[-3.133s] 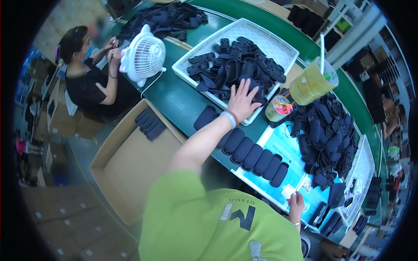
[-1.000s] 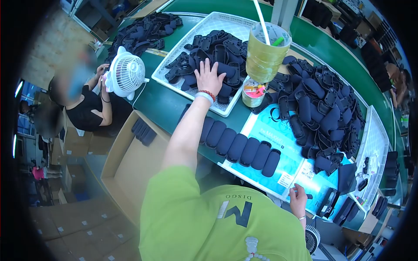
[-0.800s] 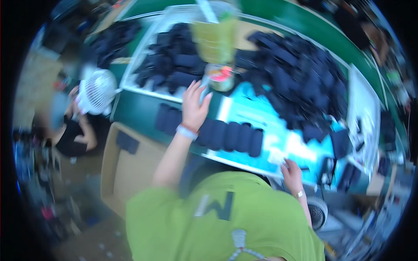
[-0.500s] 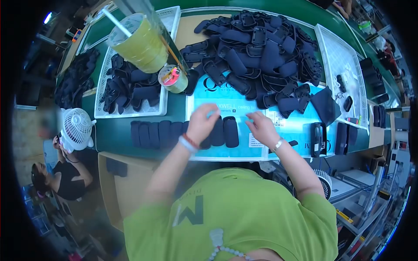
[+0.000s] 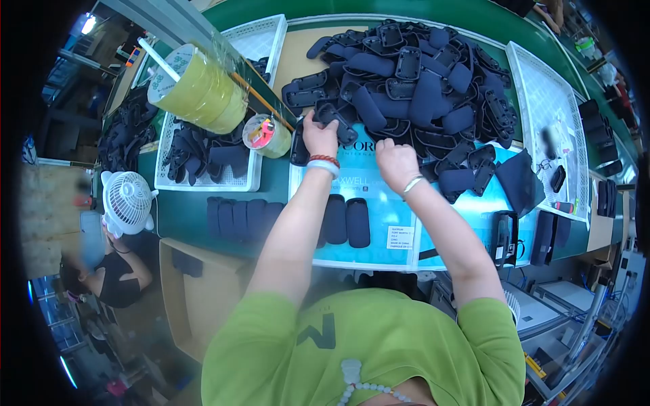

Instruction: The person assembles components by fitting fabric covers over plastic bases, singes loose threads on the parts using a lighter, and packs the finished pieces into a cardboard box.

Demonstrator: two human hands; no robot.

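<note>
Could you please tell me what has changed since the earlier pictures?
The left hand moved rightward from the white tray to the large pile, now touching a black piece. The right hand moved forward, nearing that pile. The row of pads looks unchanged.

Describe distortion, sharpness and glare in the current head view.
Head view: wide-angle distortion seems to bow the green table inside a dark rounded border; the left hand and right hand look fairly crisp; the cardboard box looks hazy; a light strip glares at lower left.
</note>
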